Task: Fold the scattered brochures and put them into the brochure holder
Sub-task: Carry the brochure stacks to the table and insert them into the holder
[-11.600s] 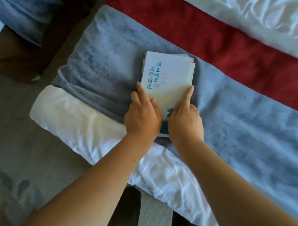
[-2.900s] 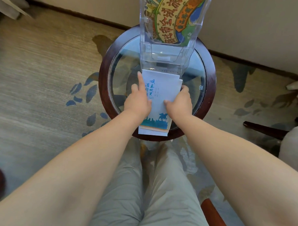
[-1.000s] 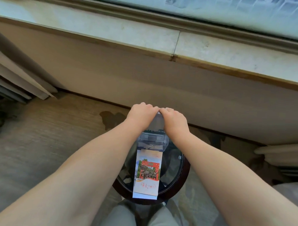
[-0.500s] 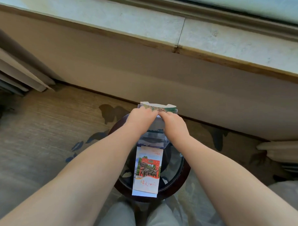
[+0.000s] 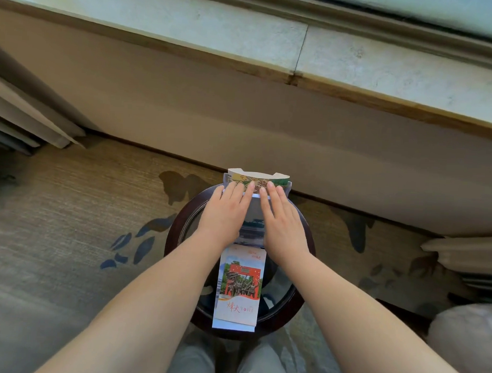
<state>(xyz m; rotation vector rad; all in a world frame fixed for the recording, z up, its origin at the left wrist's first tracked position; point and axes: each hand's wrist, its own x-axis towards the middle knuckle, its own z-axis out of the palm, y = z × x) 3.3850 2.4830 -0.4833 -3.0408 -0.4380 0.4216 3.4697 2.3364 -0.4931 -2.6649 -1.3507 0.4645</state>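
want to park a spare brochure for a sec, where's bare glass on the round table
Best: the glass between the brochure stack and the table rim on the right. A thin crescent lies left of the left hand. Crowded down the middle: the holder under that and the right hand, the stack in front.

A round glass-topped table (image 5: 171,239) carries a clear brochure holder (image 5: 253,229) and a brochure stack (image 5: 239,287) overhanging its near rim.

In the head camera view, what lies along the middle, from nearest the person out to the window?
Trouser legs → brochure stack on the round table → left hand and right hand, flat on the clear holder → patterned brochure in it → wall → window sill.
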